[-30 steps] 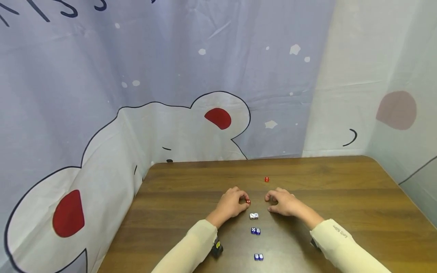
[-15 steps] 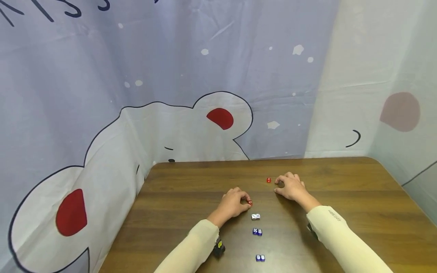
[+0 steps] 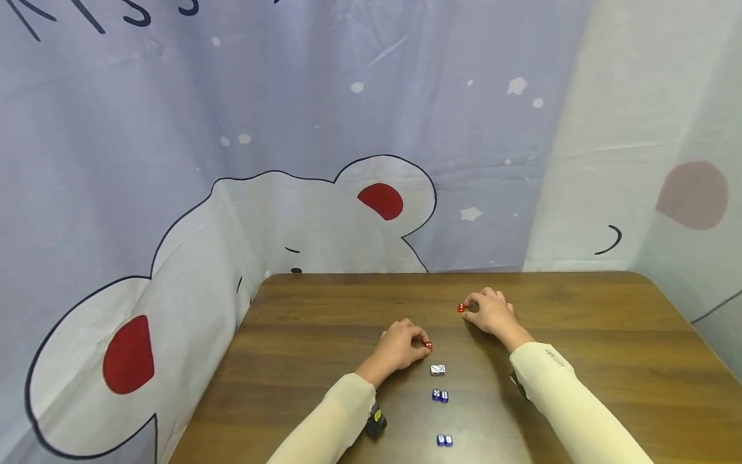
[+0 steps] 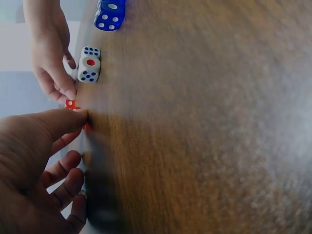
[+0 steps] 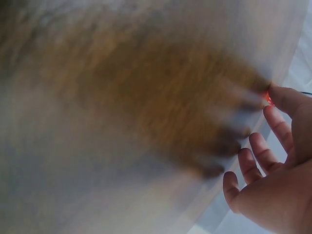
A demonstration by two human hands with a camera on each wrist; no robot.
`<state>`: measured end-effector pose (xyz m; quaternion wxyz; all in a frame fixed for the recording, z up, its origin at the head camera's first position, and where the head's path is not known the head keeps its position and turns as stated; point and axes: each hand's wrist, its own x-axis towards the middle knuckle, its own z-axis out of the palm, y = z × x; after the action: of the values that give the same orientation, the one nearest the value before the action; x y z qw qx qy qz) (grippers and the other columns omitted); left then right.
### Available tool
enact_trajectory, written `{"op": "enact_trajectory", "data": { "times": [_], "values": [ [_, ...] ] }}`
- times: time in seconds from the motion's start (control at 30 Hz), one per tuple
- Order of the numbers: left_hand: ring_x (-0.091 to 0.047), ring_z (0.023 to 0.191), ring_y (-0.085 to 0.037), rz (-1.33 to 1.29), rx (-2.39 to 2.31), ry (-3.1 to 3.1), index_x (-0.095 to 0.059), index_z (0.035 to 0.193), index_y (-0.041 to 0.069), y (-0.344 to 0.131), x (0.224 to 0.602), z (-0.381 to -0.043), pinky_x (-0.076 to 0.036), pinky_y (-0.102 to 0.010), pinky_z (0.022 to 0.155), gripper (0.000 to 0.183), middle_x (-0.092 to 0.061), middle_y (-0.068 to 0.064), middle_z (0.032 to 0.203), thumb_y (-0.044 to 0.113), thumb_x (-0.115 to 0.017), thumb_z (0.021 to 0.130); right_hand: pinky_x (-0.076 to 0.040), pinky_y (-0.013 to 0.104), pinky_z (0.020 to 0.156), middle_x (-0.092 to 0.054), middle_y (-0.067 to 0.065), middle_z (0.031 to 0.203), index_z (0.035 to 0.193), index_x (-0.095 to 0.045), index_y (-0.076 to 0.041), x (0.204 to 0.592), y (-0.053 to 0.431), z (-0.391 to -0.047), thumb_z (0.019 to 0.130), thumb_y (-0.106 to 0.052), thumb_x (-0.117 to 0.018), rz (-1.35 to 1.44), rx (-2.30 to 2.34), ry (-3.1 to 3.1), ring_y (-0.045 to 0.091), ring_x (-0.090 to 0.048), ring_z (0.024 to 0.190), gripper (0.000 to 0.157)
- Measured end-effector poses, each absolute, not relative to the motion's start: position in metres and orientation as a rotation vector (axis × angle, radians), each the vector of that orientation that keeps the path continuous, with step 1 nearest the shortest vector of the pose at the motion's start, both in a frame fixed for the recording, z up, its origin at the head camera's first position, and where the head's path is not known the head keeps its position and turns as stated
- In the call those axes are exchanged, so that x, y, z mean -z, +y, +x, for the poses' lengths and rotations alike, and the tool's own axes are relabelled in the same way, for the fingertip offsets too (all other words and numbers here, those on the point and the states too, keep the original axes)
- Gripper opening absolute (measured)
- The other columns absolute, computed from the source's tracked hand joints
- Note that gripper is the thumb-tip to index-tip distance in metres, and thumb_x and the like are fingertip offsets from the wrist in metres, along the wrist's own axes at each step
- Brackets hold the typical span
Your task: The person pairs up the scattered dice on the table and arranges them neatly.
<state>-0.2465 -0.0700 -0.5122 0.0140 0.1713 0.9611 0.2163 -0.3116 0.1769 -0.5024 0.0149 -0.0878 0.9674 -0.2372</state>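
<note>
In the head view my left hand (image 3: 399,348) pinches a red die (image 3: 428,346) between thumb and forefinger, low over the wooden table. The left wrist view shows that thumb covering most of the die. Farther back, my right hand (image 3: 491,312) has thumb and forefinger on either side of a second red die (image 3: 460,308). In the right wrist view only a sliver of this red die (image 5: 268,98) shows between the fingertips, and the other fingers spread loosely. Just nearer than the left hand's die lie two white dice (image 3: 437,370) side by side.
Two blue dice (image 3: 440,396) sit together nearer than the white ones, and another blue pair (image 3: 444,441) lies closer to the front, roughly in line. A printed curtain (image 3: 324,225) hangs behind the wooden table (image 3: 608,361) and along its left side.
My right hand has moved back across the table to the far red die and closed its thumb and forefinger around it. The left hand stays at its die; the view shifts slightly.
</note>
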Motion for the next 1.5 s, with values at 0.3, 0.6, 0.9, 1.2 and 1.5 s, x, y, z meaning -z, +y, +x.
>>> {"op": "enact_trajectory", "data": {
  "times": [0.3,0.6,0.9,1.2,1.5],
  "values": [
    [-0.054,0.094,-0.016,0.56,-0.715,3.003,-0.071,0.088,0.03,-0.073,0.516,-0.25,-0.041,-0.037,0.08,0.012,-0.057,0.011,0.094,0.036,-0.081,0.085,-0.036,0.059,0.087,-0.053,0.019,0.127,0.103,-0.066,-0.016,0.501,0.171,-0.311,0.093,-0.032,-0.071,-0.267,0.743,3.01,0.041,-0.043,0.117,0.02],
    [-0.054,0.092,-0.016,0.576,-0.731,2.991,-0.071,0.088,0.031,-0.072,0.517,-0.253,-0.041,-0.036,0.08,0.013,-0.057,0.012,0.094,0.036,-0.082,0.084,-0.036,0.058,0.087,-0.053,0.018,0.123,0.099,-0.065,-0.017,0.501,0.167,-0.311,0.095,-0.035,-0.07,-0.228,0.726,3.02,0.039,-0.044,0.115,0.019],
    [-0.054,0.093,-0.017,0.58,-0.719,2.978,-0.071,0.09,0.031,-0.071,0.516,-0.254,-0.042,-0.037,0.082,0.012,-0.057,0.011,0.096,0.037,-0.081,0.085,-0.038,0.054,0.082,-0.057,0.014,0.117,0.094,-0.067,-0.02,0.504,0.16,-0.297,0.09,-0.031,-0.074,-0.339,0.721,3.052,0.037,-0.048,0.112,0.013],
    [-0.055,0.093,-0.018,0.585,-0.719,2.969,-0.07,0.09,0.03,-0.07,0.513,-0.251,-0.041,-0.04,0.081,0.011,-0.057,0.01,0.097,0.036,-0.079,0.087,-0.039,0.056,0.083,-0.058,0.012,0.115,0.09,-0.065,-0.024,0.506,0.154,-0.279,0.088,-0.031,-0.076,-0.42,0.679,3.046,0.038,-0.05,0.112,0.013],
    [-0.053,0.089,-0.015,0.609,-0.712,2.973,-0.071,0.091,0.03,-0.071,0.513,-0.252,-0.04,-0.039,0.077,0.012,-0.057,0.01,0.096,0.037,-0.079,0.087,-0.038,0.047,0.077,-0.056,0.005,0.103,0.089,-0.063,-0.026,0.502,0.141,-0.261,0.086,-0.032,-0.078,-0.511,0.626,3.032,0.032,-0.051,0.104,0.016]
  ]
}}
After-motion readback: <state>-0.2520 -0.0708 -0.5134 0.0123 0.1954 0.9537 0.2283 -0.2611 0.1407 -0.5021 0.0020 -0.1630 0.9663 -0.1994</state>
